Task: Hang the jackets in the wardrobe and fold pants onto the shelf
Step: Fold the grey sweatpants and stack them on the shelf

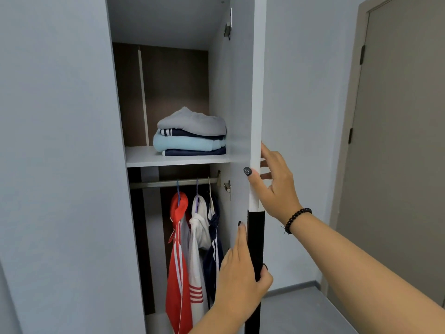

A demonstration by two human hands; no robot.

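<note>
The wardrobe (168, 25) filled the frame's centre, its door (257, 92) edge-on. Both hands clasped that edge: the right hand (277, 184) at centre right, the left hand (240, 278) lower on the black handle (256, 237). Sorting looked finished; closing the door probably came next. Jackets (192, 249) hung below on the rail (168, 183); folded pants (190, 133) sat stacked on the shelf (178, 160).
</note>
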